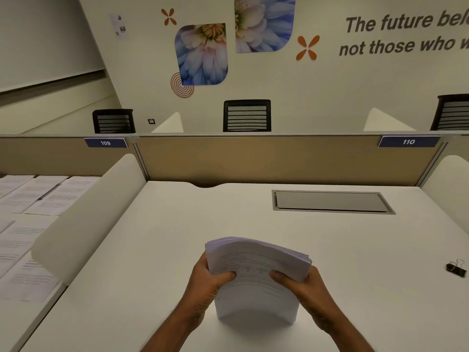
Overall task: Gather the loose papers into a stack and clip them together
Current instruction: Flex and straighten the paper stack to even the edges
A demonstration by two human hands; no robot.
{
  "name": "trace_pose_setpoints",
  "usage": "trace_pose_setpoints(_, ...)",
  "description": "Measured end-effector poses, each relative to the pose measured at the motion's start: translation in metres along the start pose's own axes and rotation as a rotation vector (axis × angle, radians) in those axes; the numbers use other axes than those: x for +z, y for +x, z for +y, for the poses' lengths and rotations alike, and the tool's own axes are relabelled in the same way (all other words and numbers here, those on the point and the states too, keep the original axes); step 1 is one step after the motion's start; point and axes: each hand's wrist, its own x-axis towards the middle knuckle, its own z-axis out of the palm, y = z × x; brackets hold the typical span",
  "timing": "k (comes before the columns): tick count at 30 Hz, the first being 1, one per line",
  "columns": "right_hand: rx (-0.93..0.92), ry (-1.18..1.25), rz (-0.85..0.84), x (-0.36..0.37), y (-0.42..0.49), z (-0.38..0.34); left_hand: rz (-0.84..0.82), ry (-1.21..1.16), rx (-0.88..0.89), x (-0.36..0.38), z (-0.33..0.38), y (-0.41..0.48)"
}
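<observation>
A thick stack of printed white papers (256, 265) stands on its lower edge on the white desk (157, 250), bowed with its top curling away from me. My left hand (205, 283) grips its left side, thumb on the front sheet. My right hand (304, 285) grips the right side the same way. A black binder clip (456, 268) with silver handles lies on the desk far to the right, apart from both hands.
A grey cable hatch (330, 201) is set into the desk at the back right. Tan partitions (266, 158) and rounded white dividers (83, 219) enclose the desk. Several more printed sheets (28, 207) cover the neighbouring desk on the left. Black chairs (247, 115) stand beyond.
</observation>
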Motion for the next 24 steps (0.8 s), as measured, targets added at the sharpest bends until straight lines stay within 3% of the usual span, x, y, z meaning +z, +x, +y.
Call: trace_pose_setpoints(24,0.001,-0.019,0.022,0.005,0.0,0.005,0.07,0.053,-0.112,0.011,-0.005,-0.002)
